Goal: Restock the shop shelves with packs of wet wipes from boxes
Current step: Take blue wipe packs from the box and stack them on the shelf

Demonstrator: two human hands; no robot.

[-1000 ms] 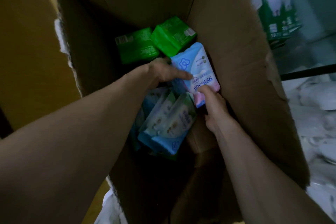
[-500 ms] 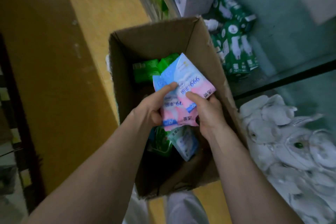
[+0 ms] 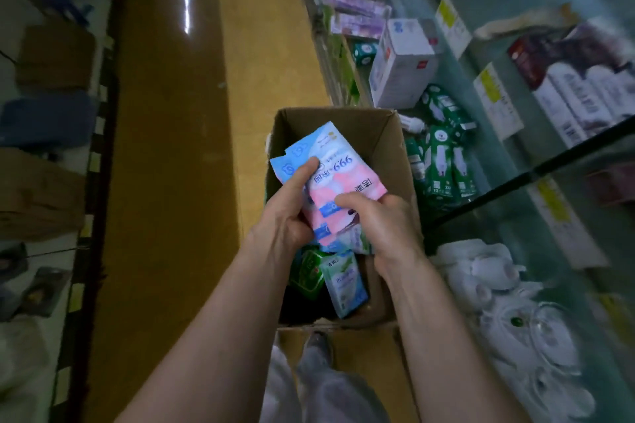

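Observation:
An open cardboard box (image 3: pixel 388 148) stands on the yellow floor at my feet. Above its opening I hold a small stack of blue-and-pink wet wipe packs (image 3: pixel 338 175). My left hand (image 3: pixel 285 213) grips the stack from the left, thumb lying across the top pack. My right hand (image 3: pixel 385 223) grips its lower right end, thumb on the pink part. More packs lie inside the box: a pale blue-green wipe pack (image 3: pixel 345 285) and green packs (image 3: pixel 307 273) beside it.
Glass shop shelves (image 3: pixel 536 178) run along the right with green cartons (image 3: pixel 443 161), a white box (image 3: pixel 402 65), purple packs and price labels. White wrapped goods (image 3: pixel 508 302) fill the lower shelf. Boxes and bags line the left wall.
I lifted the blue-and-pink packs out of the box with both hands. The camera rose and pulled back, so the box now looks smaller and the shelves have come into view.

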